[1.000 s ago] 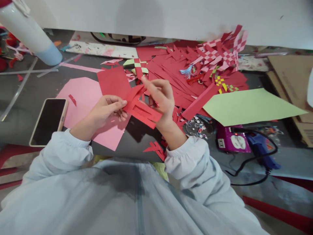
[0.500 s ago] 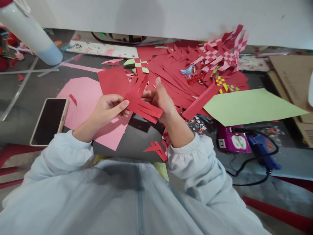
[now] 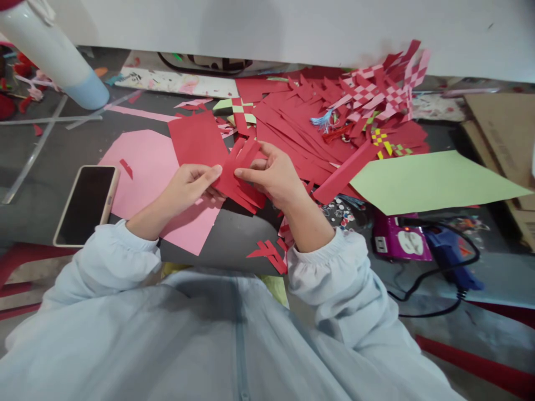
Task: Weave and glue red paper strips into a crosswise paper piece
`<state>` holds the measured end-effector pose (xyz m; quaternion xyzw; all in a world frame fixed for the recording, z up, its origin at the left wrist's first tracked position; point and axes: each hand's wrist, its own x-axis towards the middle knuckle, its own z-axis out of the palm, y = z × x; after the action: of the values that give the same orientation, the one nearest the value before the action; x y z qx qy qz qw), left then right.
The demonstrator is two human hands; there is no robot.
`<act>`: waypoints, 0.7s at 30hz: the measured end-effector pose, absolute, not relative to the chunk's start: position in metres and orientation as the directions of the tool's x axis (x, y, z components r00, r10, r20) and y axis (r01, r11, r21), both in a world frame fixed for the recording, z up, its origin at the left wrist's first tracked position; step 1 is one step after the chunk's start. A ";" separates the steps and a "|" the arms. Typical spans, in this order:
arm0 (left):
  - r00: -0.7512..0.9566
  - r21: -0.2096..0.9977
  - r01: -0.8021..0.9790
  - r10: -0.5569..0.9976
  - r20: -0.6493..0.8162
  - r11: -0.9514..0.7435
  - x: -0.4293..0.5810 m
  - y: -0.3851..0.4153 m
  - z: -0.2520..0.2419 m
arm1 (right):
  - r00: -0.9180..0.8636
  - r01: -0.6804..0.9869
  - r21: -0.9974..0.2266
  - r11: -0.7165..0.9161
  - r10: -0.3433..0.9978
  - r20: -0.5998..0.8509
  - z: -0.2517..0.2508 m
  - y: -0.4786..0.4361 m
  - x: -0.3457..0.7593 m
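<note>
A red paper cut into strips (image 3: 234,177) is held up between both hands over the table. My left hand (image 3: 190,186) pinches its left side, thumb on top. On the other side my right hand (image 3: 273,174) grips the strips, its thumb lying across them and its fingers partly hidden behind the paper. Just beyond the left hand lies a flat red paper sheet (image 3: 196,139). Below that hand is a large pink paper (image 3: 142,150) with a small red scrap on it.
A heap of red cut paper (image 3: 288,128) with woven checkered pieces (image 3: 363,92) spreads at the back. Light green paper (image 3: 434,181), a purple packet (image 3: 401,239) and a blue glue gun (image 3: 451,256) with a black cord lie right. Left are a phone (image 3: 86,206) and a bottle (image 3: 62,61).
My right hand has turned over, its thumb coming down from pointing up onto the red strips. The strips' loose ends have shifted left. My left hand keeps its pinch.
</note>
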<state>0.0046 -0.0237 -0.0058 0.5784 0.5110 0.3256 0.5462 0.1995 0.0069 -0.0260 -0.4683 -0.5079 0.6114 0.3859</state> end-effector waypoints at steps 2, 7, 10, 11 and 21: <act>0.244 0.958 0.260 0.951 -0.188 0.122 0.005 -0.024 -0.005 | -0.279 -0.057 -0.978 -0.203 0.943 -0.179 -0.027 0.006 0.198; 0.229 0.943 0.266 0.938 -0.261 0.198 0.005 -0.023 -0.003 | -0.250 -0.083 -0.974 -0.210 0.951 -0.184 -0.029 0.007 0.197; 0.243 0.935 0.278 0.926 -0.288 0.218 0.004 -0.023 -0.004 | -0.196 -0.055 -0.985 -0.162 0.969 -0.149 -0.028 0.008 0.199; 0.245 0.933 0.281 0.923 -0.295 0.224 0.003 -0.022 -0.005 | -0.177 -0.045 -0.989 -0.143 0.975 -0.133 -0.027 0.008 0.199; 0.244 0.979 0.127 0.952 -0.187 0.159 -0.002 -0.024 -0.005 | 0.051 -0.035 -0.999 -0.005 0.999 -0.007 -0.034 0.026 0.221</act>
<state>-0.0015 -0.0240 -0.0051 0.5402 0.4993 0.3585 0.5748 0.2206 0.0255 -0.0336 -0.5054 -0.4768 0.4973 0.5195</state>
